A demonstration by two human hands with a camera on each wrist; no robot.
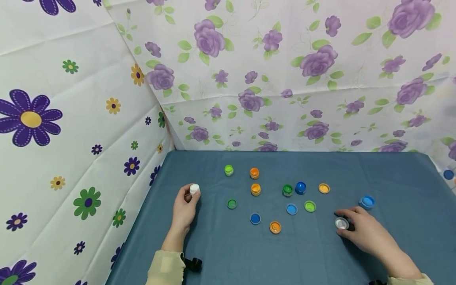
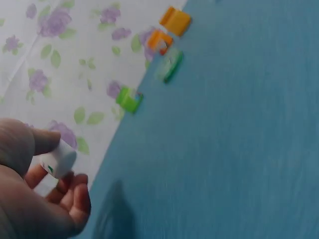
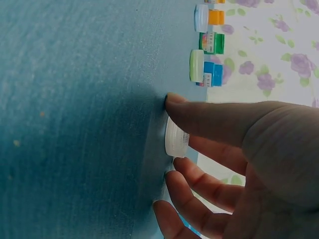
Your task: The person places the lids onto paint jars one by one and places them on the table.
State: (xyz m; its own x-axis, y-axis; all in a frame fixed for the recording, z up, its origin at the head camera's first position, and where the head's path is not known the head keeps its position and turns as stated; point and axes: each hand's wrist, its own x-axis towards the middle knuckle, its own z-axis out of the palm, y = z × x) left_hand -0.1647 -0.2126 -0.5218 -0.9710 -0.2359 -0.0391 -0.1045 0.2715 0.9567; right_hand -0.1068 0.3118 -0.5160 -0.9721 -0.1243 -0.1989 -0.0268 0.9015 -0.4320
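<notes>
The left hand pinches a small white jar between thumb and fingers at the left side of the desk, and the jar looks lifted off the surface. Well apart from it, the right hand curves thumb and fingers round the rim of a shallow white lid low at the desk; how firmly they press cannot be told. A light blue jar stands just beyond that hand, while a yellow lid, a light green lid and a light blue lid lie between the two hands, with a dark blue jar and a dark green jar near them. The white jar is probably light and stiff, likely plastic, so a gentle pinch on its side wall should hold it — squeezing harder would gain little. Its smooth wall could slip if the fingers are damp, and if there is wet paint inside, it is best kept upright, with fingertips below the rim. The lid is likely lighter, thin and stiff; being so low, it gives the fingers only a narrow edge. It seems best taken by opposite sides of that edge — not across the face, which might carry paint. Neither looks fragile.
</notes>
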